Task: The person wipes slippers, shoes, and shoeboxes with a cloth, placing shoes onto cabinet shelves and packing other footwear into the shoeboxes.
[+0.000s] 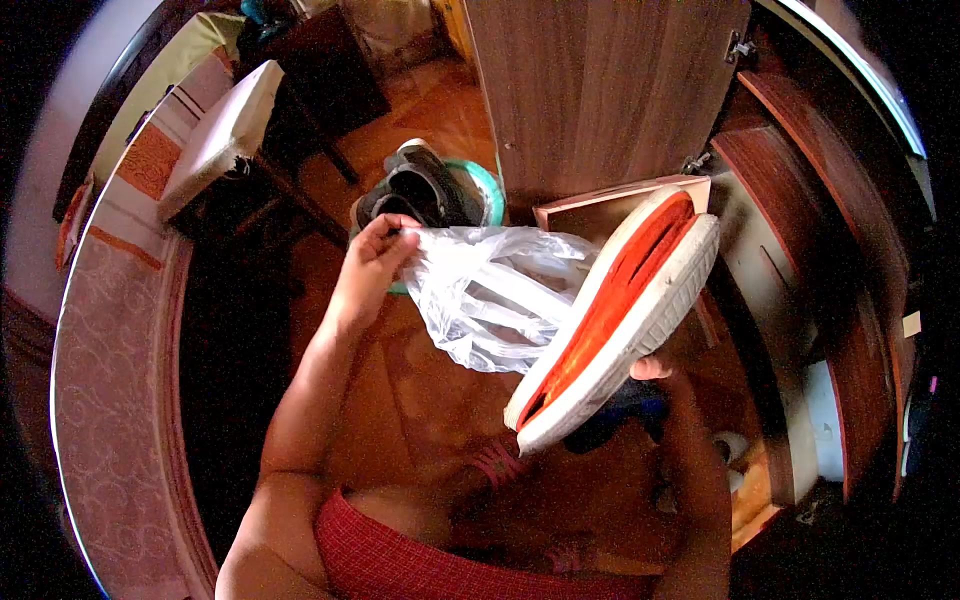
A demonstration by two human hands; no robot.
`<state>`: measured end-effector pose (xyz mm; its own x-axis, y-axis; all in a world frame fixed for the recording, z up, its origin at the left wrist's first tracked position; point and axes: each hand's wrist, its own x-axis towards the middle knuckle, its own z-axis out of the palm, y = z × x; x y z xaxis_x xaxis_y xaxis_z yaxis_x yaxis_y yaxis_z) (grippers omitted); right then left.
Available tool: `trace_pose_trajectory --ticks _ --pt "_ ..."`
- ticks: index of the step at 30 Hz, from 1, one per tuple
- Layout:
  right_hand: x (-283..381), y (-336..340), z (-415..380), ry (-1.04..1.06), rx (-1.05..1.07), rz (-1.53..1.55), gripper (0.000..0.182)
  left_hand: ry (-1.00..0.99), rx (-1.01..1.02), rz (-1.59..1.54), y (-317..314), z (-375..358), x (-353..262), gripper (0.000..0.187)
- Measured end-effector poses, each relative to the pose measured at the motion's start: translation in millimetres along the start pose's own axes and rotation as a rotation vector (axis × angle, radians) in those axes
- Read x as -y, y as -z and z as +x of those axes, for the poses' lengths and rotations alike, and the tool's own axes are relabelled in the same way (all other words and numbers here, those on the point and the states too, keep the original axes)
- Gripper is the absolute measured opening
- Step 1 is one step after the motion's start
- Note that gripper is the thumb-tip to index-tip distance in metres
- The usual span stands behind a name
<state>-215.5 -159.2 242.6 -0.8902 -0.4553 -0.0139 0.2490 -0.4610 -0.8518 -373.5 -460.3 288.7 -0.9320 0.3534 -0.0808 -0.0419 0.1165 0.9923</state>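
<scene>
My left hand (382, 252) pinches the gathered edge of a crumpled, translucent white plastic bag (475, 300). The bag spreads to the right, its far side overlapped by a pair of orange shoes (625, 285) with thick white soles. The shoes are pressed together lengthwise and tilted, soles facing outward. Beneath them, only a few fingertips of my right hand (652, 368) show, wrapped round the underside of the soles. Just beyond my left hand, dark sneakers (425, 190) sit in a teal-rimmed basin (488, 190) on the floor.
A brown wooden cabinet door (610, 90) stands open ahead, beside shelves (800, 190) on the right. A light wooden box edge (560, 212) shows behind the shoes. To the left are a white-topped stool (225, 135) and a patterned covered surface (115, 350).
</scene>
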Motion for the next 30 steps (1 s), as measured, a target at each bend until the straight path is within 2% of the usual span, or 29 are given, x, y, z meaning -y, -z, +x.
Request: trace_pose_trajectory --ticks 1,3,4,5,7,8,9,11,13,15,16,18,19,21,22,23,25,26,28,29,30 --pt "-6 8 -7 0.019 -0.009 -0.064 0.061 -0.049 -0.006 0.046 -4 -2 4 0.021" --pt "-9 9 -15 0.036 -0.023 -0.133 0.065 -0.367 -0.152 0.197 -21 -6 1 0.028" --pt "-3 -3 -13 0.035 -0.051 -0.107 0.067 -0.306 -0.141 0.137 -28 -12 -13 0.03" --pt "-1 -11 -9 0.035 -0.079 -0.085 0.069 -0.284 -0.082 0.19 -30 -16 -21 0.046" --pt "-4 -11 -9 0.039 -0.089 -0.073 0.068 -0.354 0.093 0.521 -44 -36 -35 0.067" --pt "-6 -6 -12 -0.001 -0.106 -0.123 0.068 -0.452 0.152 0.748 -47 -42 -41 0.081" --pt "-6 -3 -15 -0.042 -0.124 -0.172 0.068 -0.48 0.178 0.921 -48 -42 -39 0.076" --pt "13 -3 -20 -0.097 -0.123 -0.253 0.069 -0.371 0.15 0.671 -30 -30 -25 0.067" --pt "15 -1 -25 -0.153 -0.126 -0.333 0.069 -0.377 -0.007 0.409 -9 -20 -25 0.046" --pt "7 2 -32 -0.11 -0.268 -0.303 0.07 -0.286 0.095 -0.058 14 -18 -35 0.031" --pt "14 1 -32 -0.184 -0.277 -0.354 0.075 -0.362 0.12 -0.009 22 -17 -33 0.027" --pt "0 0 -35 -0.153 -0.34 -0.309 0.076 -0.442 0.17 0.173 24 -20 -38 0.023" --pt "-7 0 -33 -0.126 -0.41 -0.262 0.078 -0.43 0.189 0.256 23 -22 -35 0.027" --pt "-11 4 -35 -0.141 -0.398 -0.276 0.08 -0.72 0.052 0.967 14 -25 -37 0.039" --pt "-12 6 -35 -0.158 -0.385 -0.293 0.081 -0.673 0.04 1.092 11 -27 -39 0.054" --pt "-15 7 -33 -0.161 -0.386 -0.291 0.081 -0.669 0.042 1.091 13 -25 -40 0.054" --pt "-21 11 -36 -0.095 -0.415 -0.284 0.084 -0.52 0.019 0.662 15 -26 -40 0.063" --pt "-17 13 -39 -0.095 -0.415 -0.287 0.084 -0.436 0.086 0.629 24 -26 -38 0.073" --pt "3 14 -43 -0.094 -0.261 -0.352 0.067 -0.429 0.08 0.6 21 -29 -38 0.077" --pt "19 11 -42 -0.107 -0.198 -0.488 0.06 -0.421 0.076 0.572 19 -31 -39 0.082" --pt "18 12 -43 -0.124 -0.181 -0.457 0.062 -0.327 0.111 0.606 19 -34 -42 0.091"
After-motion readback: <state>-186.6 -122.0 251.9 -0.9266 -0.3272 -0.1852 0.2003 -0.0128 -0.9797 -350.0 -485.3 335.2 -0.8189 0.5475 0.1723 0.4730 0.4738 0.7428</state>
